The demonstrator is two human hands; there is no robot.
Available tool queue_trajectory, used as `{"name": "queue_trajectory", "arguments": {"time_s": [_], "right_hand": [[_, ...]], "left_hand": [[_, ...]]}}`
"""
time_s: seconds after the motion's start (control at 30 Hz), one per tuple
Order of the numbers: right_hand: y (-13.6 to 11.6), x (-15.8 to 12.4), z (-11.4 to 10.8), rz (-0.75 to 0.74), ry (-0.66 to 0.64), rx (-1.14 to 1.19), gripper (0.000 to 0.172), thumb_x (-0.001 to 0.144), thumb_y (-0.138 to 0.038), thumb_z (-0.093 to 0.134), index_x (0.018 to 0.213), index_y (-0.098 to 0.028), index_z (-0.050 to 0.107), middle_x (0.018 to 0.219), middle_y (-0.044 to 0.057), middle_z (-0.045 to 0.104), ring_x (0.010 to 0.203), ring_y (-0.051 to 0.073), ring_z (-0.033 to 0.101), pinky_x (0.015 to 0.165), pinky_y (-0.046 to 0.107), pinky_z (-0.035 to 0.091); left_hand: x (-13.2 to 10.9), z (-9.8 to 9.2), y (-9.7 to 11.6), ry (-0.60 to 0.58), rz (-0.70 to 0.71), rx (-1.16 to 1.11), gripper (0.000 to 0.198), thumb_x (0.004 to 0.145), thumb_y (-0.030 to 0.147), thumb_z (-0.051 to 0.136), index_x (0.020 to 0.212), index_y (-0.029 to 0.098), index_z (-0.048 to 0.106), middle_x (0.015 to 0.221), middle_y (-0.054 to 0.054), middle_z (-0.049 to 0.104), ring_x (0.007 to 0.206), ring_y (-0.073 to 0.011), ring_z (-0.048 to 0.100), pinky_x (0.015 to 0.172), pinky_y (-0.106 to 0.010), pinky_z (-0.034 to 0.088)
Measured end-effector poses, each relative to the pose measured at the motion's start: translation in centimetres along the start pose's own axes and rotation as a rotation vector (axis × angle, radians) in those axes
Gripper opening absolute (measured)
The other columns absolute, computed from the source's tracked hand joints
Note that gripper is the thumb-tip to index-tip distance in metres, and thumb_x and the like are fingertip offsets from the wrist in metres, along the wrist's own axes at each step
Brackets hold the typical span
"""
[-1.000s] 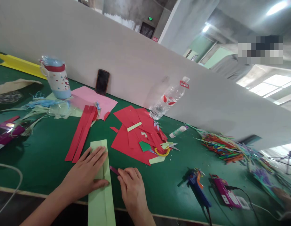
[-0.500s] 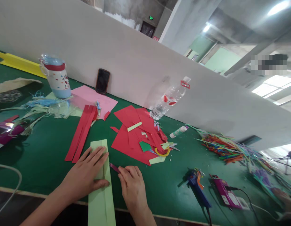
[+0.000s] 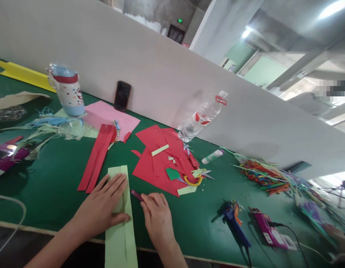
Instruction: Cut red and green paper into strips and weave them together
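Note:
My left hand point(image 3: 107, 206) lies flat, fingers stretched, on a folded strip of light green paper point(image 3: 116, 245), pressing it to the table. The strip runs toward me past the table's front edge, with a fold line along its right part. Just right of it, my right hand point(image 3: 158, 219) is closed around a slim purple tool point(image 3: 136, 194) that looks like a craft knife. Its tip points at the paper's right edge; whether it touches I cannot tell. Two long red paper strips point(image 3: 98, 160) lie beyond my left hand, and red paper sheets point(image 3: 151, 163) lie beyond my right.
Yellow-handled scissors point(image 3: 193, 182) rest on the red sheets. A glue stick point(image 3: 212, 156), water bottle point(image 3: 200, 121), phone point(image 3: 122, 96) and patterned flask point(image 3: 70, 96) stand or lie farther back. At right are a blue glue gun point(image 3: 235, 225), a purple box point(image 3: 268, 229) and another person's hand point(image 3: 335, 232).
My right hand and the purple tool have shifted slightly away from me along the paper's edge. My left hand and the green paper look unchanged.

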State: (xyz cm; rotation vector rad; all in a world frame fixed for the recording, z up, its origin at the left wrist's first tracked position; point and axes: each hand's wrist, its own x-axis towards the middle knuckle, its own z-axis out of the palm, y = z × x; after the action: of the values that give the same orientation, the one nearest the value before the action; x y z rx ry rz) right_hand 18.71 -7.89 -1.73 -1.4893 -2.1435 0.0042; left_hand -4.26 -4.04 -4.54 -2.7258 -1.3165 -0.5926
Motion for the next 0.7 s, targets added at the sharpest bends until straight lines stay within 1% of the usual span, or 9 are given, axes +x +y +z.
{"name": "queue_trajectory", "arguments": {"time_s": [0.17, 0.33, 0.57, 0.7], "right_hand": [[-0.2, 0.6, 0.5, -0.014, -0.006, -0.008, 0.023, 0.099, -0.019, 0.051, 0.113, -0.019, 0.069, 0.091, 0.007, 0.065, 0.079, 0.021, 0.06, 0.074, 0.034, 0.051], [0.1, 0.7, 0.5, 0.0, 0.011, 0.003, 0.022, 0.099, -0.018, 0.051, 0.112, -0.02, 0.069, 0.091, 0.007, 0.065, 0.08, 0.021, 0.061, 0.074, 0.034, 0.051], [-0.4, 1.5, 0.6, -0.039, 0.002, 0.002, 0.026, 0.102, -0.02, 0.045, 0.114, -0.019, 0.069, 0.09, 0.008, 0.066, 0.078, 0.021, 0.06, 0.073, 0.035, 0.051], [-0.4, 1.7, 0.8, -0.022, 0.028, 0.015, 0.026, 0.102, -0.021, 0.045, 0.111, -0.018, 0.07, 0.09, 0.008, 0.065, 0.08, 0.021, 0.06, 0.074, 0.035, 0.051]], "left_hand": [[0.0, 0.0, 0.0, 0.008, 0.001, 0.004, 0.093, 0.087, 0.079, 0.039, 0.157, 0.02, 0.025, 0.155, -0.012, 0.044, 0.143, -0.0292, 0.042, 0.121, -0.046, 0.017], [0.0, 0.1, -0.1, 0.016, 0.006, 0.006, 0.094, 0.087, 0.08, 0.038, 0.157, 0.02, 0.025, 0.154, -0.012, 0.046, 0.141, -0.0296, 0.043, 0.121, -0.046, 0.018], [0.1, 0.0, 0.0, 0.021, 0.009, 0.01, 0.095, 0.088, 0.079, 0.036, 0.158, 0.018, 0.02, 0.155, -0.013, 0.045, 0.143, -0.0281, 0.041, 0.122, -0.045, 0.012], [0.1, 0.0, 0.0, 0.018, 0.004, 0.014, 0.095, 0.086, 0.08, 0.038, 0.157, 0.019, 0.024, 0.155, -0.012, 0.045, 0.144, -0.0273, 0.039, 0.122, -0.043, 0.011]]}}
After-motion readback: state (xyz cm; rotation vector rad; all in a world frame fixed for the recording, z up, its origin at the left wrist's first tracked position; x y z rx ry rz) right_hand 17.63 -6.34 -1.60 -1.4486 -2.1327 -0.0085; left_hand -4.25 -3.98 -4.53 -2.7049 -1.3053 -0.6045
